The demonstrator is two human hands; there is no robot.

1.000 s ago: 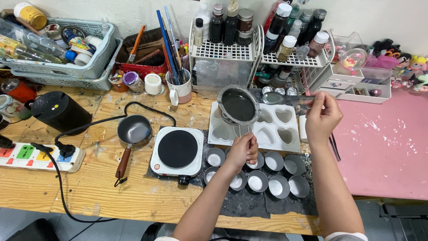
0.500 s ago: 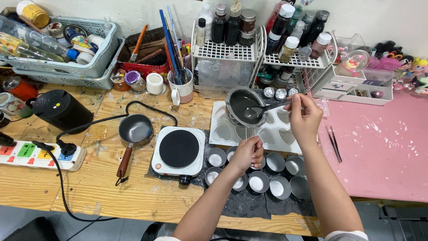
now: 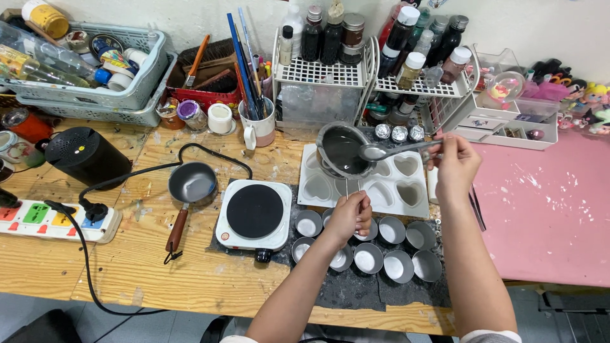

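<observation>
My left hand [image 3: 348, 216] grips the handle of a small round metal melting pot [image 3: 342, 150], held tilted over the white heart-cavity silicone mould [image 3: 406, 190]. My right hand [image 3: 454, 164] pinches a metal spoon [image 3: 389, 150], bowl at the pot's rim. Round silver tins [image 3: 394, 230] sit just in front of the mould; white single-burner hotplate [image 3: 254, 214] just left of it.

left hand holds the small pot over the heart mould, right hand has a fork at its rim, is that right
Not quite: the head view shows a spoon, not a fork, in the right hand. The rest stands: the left hand holds the small pot by its handle over the white heart mould.
</observation>
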